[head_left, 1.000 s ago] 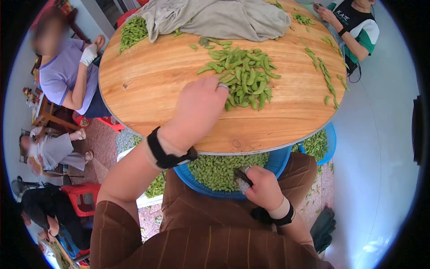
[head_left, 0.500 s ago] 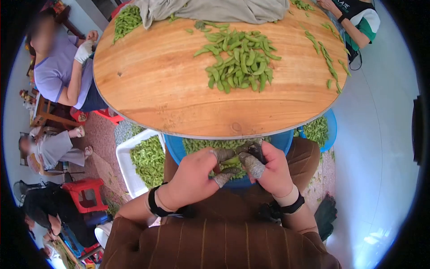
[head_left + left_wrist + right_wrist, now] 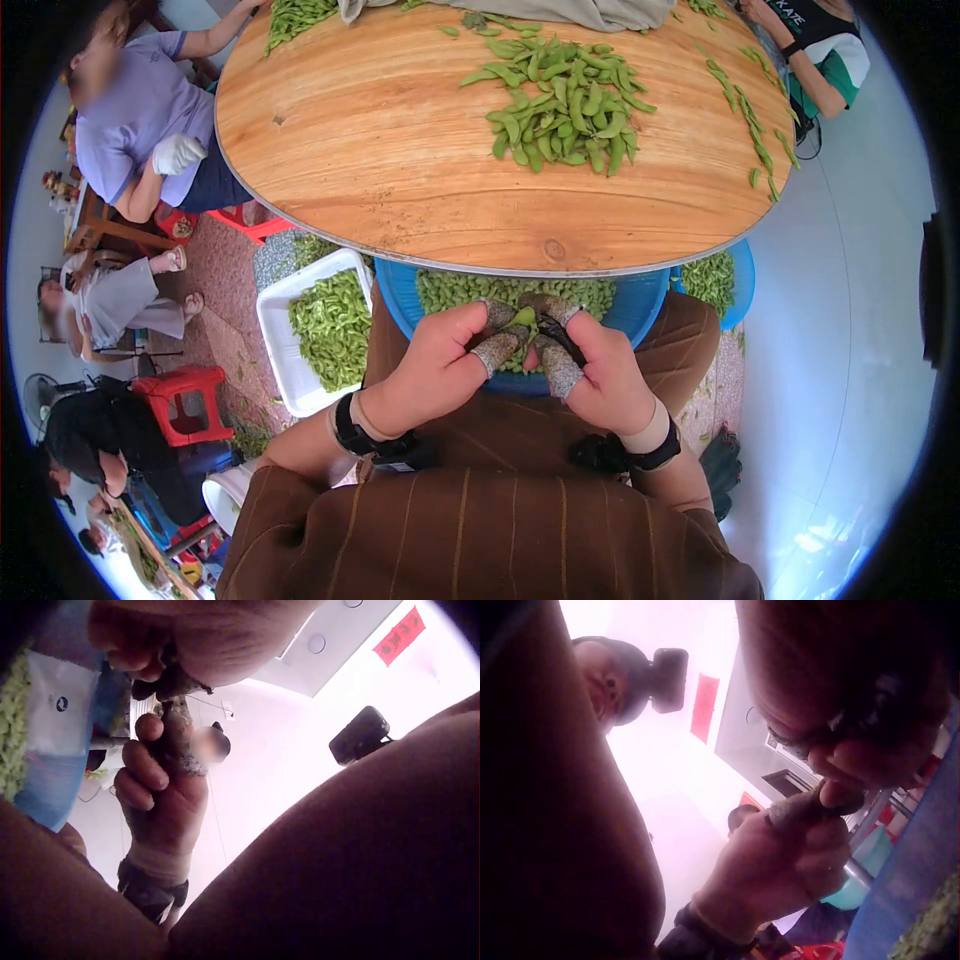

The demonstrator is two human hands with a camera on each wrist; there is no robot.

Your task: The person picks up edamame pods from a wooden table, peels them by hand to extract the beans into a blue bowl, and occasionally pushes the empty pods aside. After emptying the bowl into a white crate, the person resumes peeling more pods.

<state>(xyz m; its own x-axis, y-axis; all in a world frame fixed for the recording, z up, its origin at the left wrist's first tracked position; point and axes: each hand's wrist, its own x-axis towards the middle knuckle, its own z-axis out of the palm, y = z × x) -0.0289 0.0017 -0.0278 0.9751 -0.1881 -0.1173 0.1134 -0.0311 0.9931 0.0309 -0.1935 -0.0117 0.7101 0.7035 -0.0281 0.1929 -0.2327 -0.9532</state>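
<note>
Both hands meet over my lap, just above a blue basin (image 3: 640, 310) full of green pods. My left hand (image 3: 440, 362) and right hand (image 3: 600, 368) pinch one green edamame pod (image 3: 522, 318) between taped fingertips (image 3: 497, 348). A small dark tool sits in the right hand's grip by the pod. A loose pile of pods (image 3: 560, 105) lies on the round wooden table (image 3: 380, 160) beyond the hands. In the left wrist view the right hand (image 3: 161, 791) shows curled from below; in the right wrist view the left hand (image 3: 780, 862) shows curled too.
A white tray (image 3: 275, 320) of pods stands on the floor at my left, and a second blue basin (image 3: 738, 290) at my right. A grey cloth (image 3: 560, 10) lies at the table's far side. Other people sit around the table; a red stool (image 3: 180, 400) stands lower left.
My left hand left the pile on the table and came down to the basin with a pod. Both hands now pinch it together, a little lower and closer to me.
</note>
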